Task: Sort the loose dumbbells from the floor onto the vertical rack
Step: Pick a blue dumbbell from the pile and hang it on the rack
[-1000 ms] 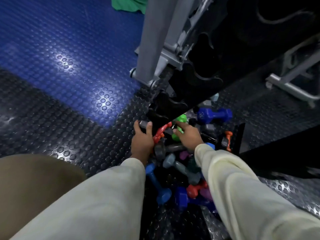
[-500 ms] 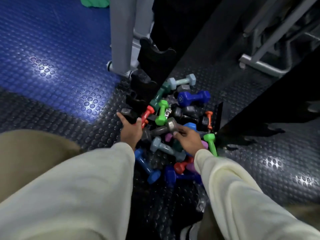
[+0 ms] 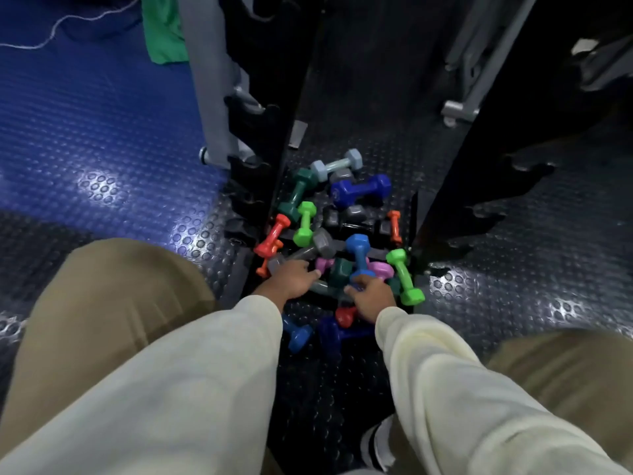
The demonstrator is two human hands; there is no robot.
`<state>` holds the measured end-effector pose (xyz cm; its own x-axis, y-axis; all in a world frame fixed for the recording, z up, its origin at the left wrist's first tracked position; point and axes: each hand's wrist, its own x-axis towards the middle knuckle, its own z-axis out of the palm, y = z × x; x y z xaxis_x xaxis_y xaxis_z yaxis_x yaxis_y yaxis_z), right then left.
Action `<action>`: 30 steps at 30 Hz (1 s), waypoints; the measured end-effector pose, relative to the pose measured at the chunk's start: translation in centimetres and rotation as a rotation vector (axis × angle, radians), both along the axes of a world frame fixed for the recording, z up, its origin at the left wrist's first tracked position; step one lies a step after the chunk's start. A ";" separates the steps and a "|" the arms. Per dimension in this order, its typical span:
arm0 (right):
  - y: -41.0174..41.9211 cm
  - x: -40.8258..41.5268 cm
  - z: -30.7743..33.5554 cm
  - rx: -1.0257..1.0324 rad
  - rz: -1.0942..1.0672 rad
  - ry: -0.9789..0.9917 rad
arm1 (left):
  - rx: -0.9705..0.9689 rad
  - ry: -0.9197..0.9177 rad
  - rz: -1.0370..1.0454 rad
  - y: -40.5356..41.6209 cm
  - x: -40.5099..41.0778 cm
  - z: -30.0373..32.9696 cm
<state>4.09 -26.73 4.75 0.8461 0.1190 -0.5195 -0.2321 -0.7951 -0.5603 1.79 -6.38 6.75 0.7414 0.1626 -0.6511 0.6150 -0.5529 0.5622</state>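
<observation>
While both my hands reach down into the pile of dumbbells on the black floor mat, my left hand lies over the grey dumbbell, fingers loosely curled. My right hand touches the blue dumbbell; grip I cannot tell. Rack posts stand just behind.

Both arms, in pale cream sleeves, are reaching forward and down between the bent knees. The left hand is lying palm-down with its fingers pointing right, while the right hand is curling its fingers, its grip unclear
</observation>
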 end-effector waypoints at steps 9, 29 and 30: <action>-5.2 -0.9 -0.2 -0.074 -0.162 0.071 | 0.050 0.145 -0.333 -5.1 0.4 -1.3; -10.0 -1.3 -7.0 -0.167 -0.207 0.238 | 0.132 0.273 -0.410 -9.1 -2.7 -8.6; -10.2 -1.1 -7.4 -0.167 -0.197 0.235 | 0.171 0.272 -0.430 -9.3 -3.0 -8.9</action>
<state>2.97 -36.95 -2.65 0.6996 -0.1378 -0.7012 -0.4976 -0.7982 -0.3396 -1.18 -15.68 -2.11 0.5725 0.0024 -0.8199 0.4242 -0.8566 0.2937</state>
